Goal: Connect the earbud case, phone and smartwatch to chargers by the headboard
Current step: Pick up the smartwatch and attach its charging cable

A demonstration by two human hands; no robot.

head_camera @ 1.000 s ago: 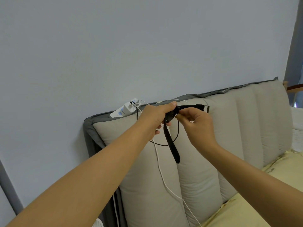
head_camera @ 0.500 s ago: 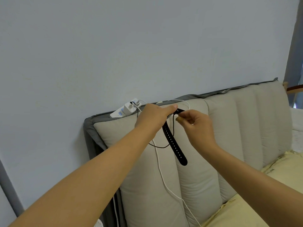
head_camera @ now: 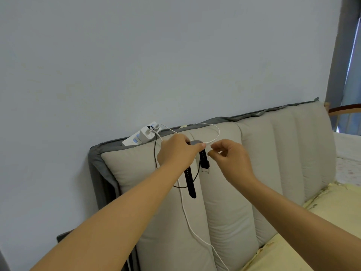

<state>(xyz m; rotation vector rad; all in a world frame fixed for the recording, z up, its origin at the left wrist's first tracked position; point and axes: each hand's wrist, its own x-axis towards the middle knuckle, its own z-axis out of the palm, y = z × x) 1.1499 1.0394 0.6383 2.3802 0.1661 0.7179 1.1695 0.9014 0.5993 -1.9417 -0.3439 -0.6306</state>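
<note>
Gripping smartwatch [head_camera: 196, 143] w/ left hand [head_camera: 176, 152], face hidden.
</note>
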